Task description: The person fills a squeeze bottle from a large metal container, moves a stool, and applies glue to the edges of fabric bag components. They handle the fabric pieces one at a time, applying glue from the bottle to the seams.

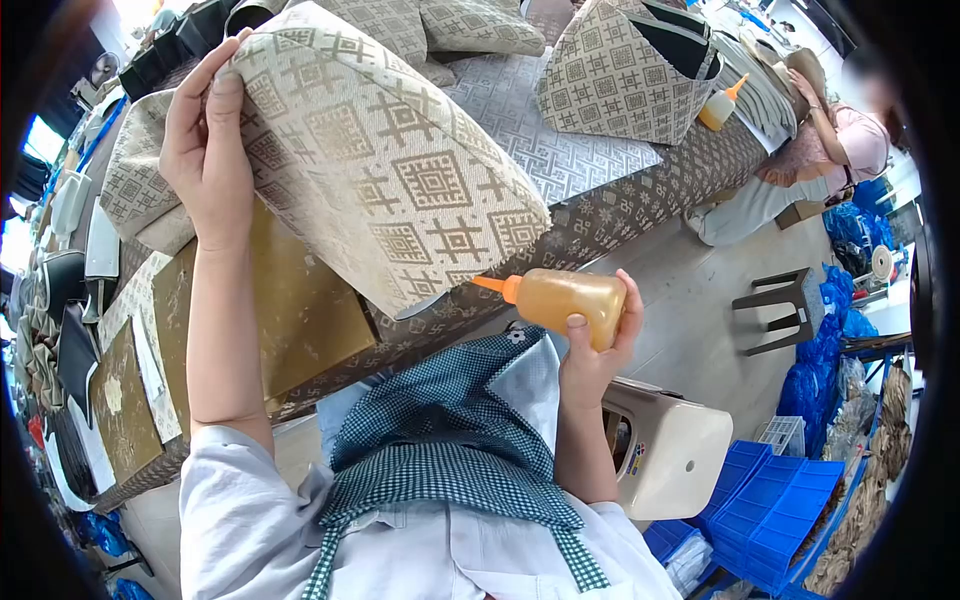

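My left hand (212,150) pinches the upper left edge of a beige fabric piece (370,160) with brown square motifs, holding it raised above the table. My right hand (600,335) is wrapped round a squeeze bottle (570,302) of amber liquid. Its orange nozzle points left, at the lower edge of the fabric; whether the tip touches is hard to tell. Under the fabric, a brown board (310,310) lies on the patterned table cover (640,205).
More patterned pieces (620,80) and a second glue-like bottle (718,108) are on the table. At the right are a co-worker (840,140), a dark stool (785,305), a cream stool (685,450) and blue crates (770,500). Stacked dark pieces lie at the left.
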Available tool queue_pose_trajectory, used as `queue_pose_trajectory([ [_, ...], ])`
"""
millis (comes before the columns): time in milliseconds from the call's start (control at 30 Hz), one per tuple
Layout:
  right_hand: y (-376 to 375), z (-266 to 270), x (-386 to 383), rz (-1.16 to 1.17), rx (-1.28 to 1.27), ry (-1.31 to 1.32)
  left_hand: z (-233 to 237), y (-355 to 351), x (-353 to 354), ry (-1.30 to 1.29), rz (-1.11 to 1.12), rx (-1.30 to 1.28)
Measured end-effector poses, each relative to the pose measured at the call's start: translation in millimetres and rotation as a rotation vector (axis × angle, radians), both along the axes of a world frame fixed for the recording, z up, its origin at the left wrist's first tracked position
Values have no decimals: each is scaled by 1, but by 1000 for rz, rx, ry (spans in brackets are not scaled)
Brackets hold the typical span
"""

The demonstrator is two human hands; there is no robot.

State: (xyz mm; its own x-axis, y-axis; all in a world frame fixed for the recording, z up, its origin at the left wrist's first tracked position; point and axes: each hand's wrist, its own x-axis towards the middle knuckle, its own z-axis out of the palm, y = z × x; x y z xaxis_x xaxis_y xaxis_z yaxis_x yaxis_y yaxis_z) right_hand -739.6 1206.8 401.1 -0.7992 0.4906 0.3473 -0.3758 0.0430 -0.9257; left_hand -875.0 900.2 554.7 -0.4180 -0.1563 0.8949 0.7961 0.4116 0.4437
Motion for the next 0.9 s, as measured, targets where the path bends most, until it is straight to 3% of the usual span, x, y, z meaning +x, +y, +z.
queue_pose_trajectory([
  [233,3,-15,1,-9,-5,-18,-2,-3,0,16,53,-29],
  [333,-2,-16,5,16,-178,-12,-2,-1,2,-24,30,5],
  [533,-6,-25,13,31,-160,-71,3,3,-2,-99,5,43],
  [700,-19,-24,19,191,-498,-115,10,11,3,-382,65,72],
  [900,-12,-24,24,261,-718,-121,13,22,-1,-192,99,196],
])
